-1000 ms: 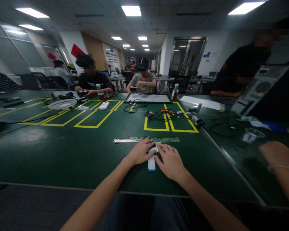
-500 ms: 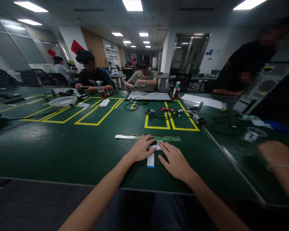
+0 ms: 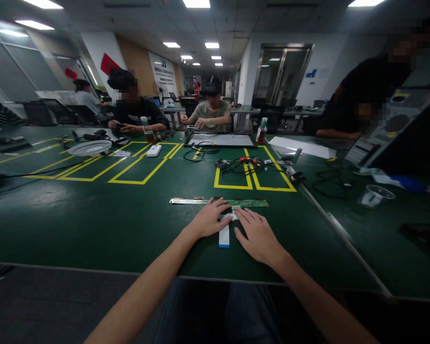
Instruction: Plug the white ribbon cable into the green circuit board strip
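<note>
A long narrow circuit board (image 3: 256, 203) lies crosswise on the green table. A white flat ribbon cable (image 3: 224, 236) with a blue end runs from near the board's middle toward me. My left hand (image 3: 209, 219) rests palm down with its fingers spread, fingertips on or at the board, its thumb lying over the cable's folded part. To the right, my right hand (image 3: 257, 235) has its fingers stretched out, with the tips at the cable's end by the board and the thumb held apart. The fingers partly hide where cable and board meet.
Beyond the board are black cables with a red-and-black tool (image 3: 248, 160), yellow tape outlines (image 3: 232, 187) and a flat framed panel (image 3: 220, 140). A clear plastic cup (image 3: 378, 195) and a computer case (image 3: 392, 122) are to the right. Other people are around the table.
The co-worker's hand at the right edge has left the view, baring a dark object there. The view has shifted slightly; my hands stay nearly in place on the cable and board.
</note>
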Demonstrator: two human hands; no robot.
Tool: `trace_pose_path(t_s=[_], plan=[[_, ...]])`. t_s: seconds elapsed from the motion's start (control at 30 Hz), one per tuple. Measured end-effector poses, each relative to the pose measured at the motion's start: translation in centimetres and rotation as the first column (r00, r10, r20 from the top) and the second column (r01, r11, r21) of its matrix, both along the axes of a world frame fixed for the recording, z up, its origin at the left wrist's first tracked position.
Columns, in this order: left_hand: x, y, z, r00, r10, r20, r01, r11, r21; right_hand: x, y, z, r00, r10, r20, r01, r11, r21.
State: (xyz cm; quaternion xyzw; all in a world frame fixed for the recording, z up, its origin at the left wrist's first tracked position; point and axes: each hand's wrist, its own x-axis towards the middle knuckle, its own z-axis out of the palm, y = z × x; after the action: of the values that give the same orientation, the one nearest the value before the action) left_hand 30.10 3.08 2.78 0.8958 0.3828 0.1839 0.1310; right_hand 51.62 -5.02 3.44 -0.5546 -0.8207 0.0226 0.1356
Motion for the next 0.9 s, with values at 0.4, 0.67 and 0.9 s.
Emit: trace_pose_path(t_s=[0.4, 0.67, 0.9], plan=[[-0.08, 0.08, -0.18, 1.000, 0.002, 0.001, -0.002, 1.000, 0.000, -0.28, -0.06, 0.07, 1.000, -0.007, 0.007, 0.007, 1.000, -0.015], [-0.12, 0.16, -0.44, 1.000, -0.002, 0.004, 0.002, 1.000, 0.011, -0.16, 0.00, 0.32, 1.000, -0.013, 0.007, 0.013, 1.000, -0.027], [-0.16, 0.13, -0.45, 1.000, -0.012, 0.027, 0.012, 1.000, -0.006, -0.25, 0.12, 0.20, 1.000, -0.014, 0.006, 0.015, 1.000, -0.013]])
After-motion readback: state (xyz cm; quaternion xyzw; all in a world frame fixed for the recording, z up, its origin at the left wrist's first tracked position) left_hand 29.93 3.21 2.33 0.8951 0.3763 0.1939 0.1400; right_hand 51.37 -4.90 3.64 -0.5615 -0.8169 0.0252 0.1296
